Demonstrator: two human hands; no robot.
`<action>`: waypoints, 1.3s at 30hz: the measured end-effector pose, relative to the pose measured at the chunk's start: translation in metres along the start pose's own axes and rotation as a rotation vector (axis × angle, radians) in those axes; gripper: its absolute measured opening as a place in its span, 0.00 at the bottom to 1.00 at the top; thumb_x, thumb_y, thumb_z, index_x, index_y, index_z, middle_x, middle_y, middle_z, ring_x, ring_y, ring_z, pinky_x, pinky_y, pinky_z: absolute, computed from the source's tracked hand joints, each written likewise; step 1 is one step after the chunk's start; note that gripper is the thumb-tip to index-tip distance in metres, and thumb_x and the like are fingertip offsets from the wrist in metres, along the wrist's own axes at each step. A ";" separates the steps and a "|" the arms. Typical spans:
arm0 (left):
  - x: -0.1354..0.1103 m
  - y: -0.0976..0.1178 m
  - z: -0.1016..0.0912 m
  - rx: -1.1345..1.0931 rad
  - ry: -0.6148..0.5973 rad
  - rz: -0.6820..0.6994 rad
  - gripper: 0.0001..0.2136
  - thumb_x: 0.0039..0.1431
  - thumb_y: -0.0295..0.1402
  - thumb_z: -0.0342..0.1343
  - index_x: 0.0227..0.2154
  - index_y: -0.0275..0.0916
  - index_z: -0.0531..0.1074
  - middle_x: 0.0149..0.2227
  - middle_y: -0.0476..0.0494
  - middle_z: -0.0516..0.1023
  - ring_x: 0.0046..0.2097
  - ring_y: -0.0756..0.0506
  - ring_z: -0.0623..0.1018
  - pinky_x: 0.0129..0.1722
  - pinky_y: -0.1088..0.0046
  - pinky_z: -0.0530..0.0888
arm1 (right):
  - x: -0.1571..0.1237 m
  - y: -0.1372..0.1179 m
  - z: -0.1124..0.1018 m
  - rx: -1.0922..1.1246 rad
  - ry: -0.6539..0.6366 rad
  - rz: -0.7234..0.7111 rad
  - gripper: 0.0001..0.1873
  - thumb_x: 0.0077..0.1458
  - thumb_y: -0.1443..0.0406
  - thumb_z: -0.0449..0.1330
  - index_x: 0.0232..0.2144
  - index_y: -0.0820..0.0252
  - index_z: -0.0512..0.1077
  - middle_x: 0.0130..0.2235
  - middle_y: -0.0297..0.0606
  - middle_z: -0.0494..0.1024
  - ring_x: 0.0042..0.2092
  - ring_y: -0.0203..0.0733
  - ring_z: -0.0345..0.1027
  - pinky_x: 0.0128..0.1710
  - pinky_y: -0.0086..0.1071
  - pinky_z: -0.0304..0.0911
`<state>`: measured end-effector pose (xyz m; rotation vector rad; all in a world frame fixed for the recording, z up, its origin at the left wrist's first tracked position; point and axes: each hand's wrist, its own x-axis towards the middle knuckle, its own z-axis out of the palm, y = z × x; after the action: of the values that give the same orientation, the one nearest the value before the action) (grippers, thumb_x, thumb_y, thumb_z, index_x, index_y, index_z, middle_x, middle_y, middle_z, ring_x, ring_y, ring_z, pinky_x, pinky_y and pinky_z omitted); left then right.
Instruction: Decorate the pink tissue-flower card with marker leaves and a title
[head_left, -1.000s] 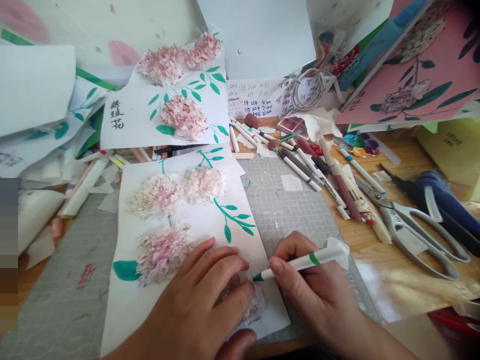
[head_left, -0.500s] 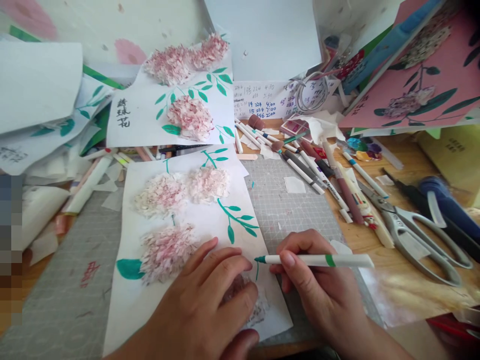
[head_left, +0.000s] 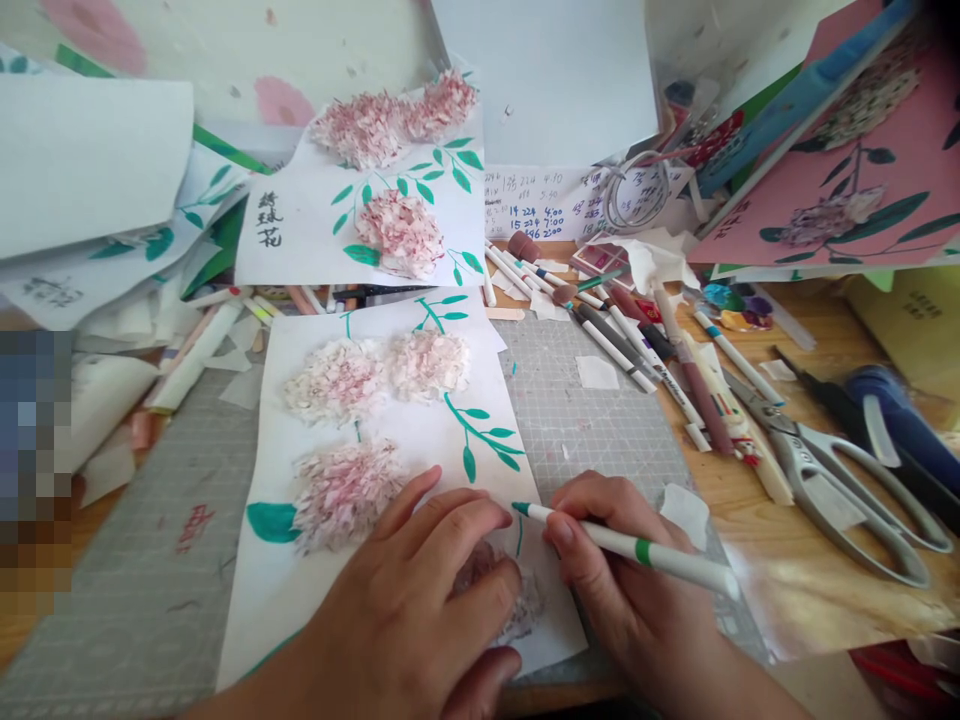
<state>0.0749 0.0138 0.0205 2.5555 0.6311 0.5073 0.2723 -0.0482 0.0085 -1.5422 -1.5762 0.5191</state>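
Note:
My right hand [head_left: 626, 560] grips a white marker [head_left: 675, 563] with a green band, its green tip close to a short green line on the white paper [head_left: 442, 450]. Whether the tip touches the paper I cannot tell. Spread over the lower part of the sheet, my left hand [head_left: 420, 590] has its fingers apart. It partly hides a purplish paper flower [head_left: 517, 605]. Pink and white ruffled flowers, one of them a large pink flower [head_left: 349, 495], are stuck on the sheet. Around them are painted green stems and leaves [head_left: 484, 437] and a big green leaf [head_left: 271, 522] at the left edge.
A grey cutting mat [head_left: 600, 430] lies under the paper. To the right are scissors [head_left: 840, 480], a heap of markers [head_left: 615, 345] and paper scraps. Behind stands a finished-looking flower picture [head_left: 300, 220]; a pink flower picture [head_left: 847, 190] leans at the right.
The marker's rear end has tilted down, while its tip stays near the short green line. My left hand keeps its place on the paper. The whole view has shifted slightly.

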 end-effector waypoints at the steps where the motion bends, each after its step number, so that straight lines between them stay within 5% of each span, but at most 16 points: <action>1: 0.000 0.000 0.000 0.000 0.000 -0.001 0.09 0.63 0.32 0.52 0.43 0.43 0.74 0.53 0.45 0.72 0.58 0.44 0.69 0.68 0.60 0.54 | 0.000 -0.001 -0.001 -0.018 -0.009 -0.011 0.06 0.65 0.67 0.54 0.33 0.55 0.64 0.25 0.28 0.70 0.23 0.32 0.66 0.22 0.25 0.60; 7: 0.001 -0.001 0.001 0.019 0.001 0.013 0.08 0.63 0.33 0.53 0.43 0.41 0.73 0.51 0.45 0.73 0.57 0.44 0.71 0.68 0.60 0.54 | 0.000 -0.004 -0.007 0.004 -0.119 -0.051 0.07 0.65 0.66 0.53 0.32 0.55 0.65 0.24 0.30 0.74 0.23 0.34 0.69 0.22 0.27 0.61; 14: 0.000 0.000 0.003 0.004 0.000 -0.007 0.09 0.63 0.32 0.51 0.43 0.43 0.74 0.53 0.44 0.72 0.58 0.43 0.70 0.68 0.56 0.54 | -0.003 0.002 -0.003 0.008 0.066 0.028 0.07 0.65 0.66 0.55 0.32 0.55 0.66 0.24 0.29 0.71 0.23 0.34 0.67 0.22 0.27 0.61; 33: -0.002 0.001 0.003 -0.004 0.003 -0.020 0.10 0.65 0.31 0.49 0.43 0.43 0.75 0.53 0.45 0.72 0.58 0.45 0.69 0.68 0.59 0.50 | -0.004 -0.006 -0.008 -0.105 -0.033 -0.141 0.09 0.61 0.73 0.51 0.31 0.55 0.61 0.21 0.28 0.70 0.20 0.33 0.66 0.21 0.27 0.59; 39: -0.002 0.002 0.004 -0.006 0.002 -0.023 0.10 0.64 0.30 0.49 0.43 0.43 0.75 0.53 0.46 0.72 0.58 0.45 0.70 0.68 0.59 0.50 | -0.005 -0.004 -0.011 0.004 -0.014 -0.065 0.09 0.62 0.70 0.52 0.29 0.55 0.64 0.22 0.27 0.69 0.21 0.33 0.67 0.22 0.26 0.60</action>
<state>0.0757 0.0097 0.0179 2.5396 0.6578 0.5035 0.2780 -0.0567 0.0158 -1.4818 -1.6295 0.4972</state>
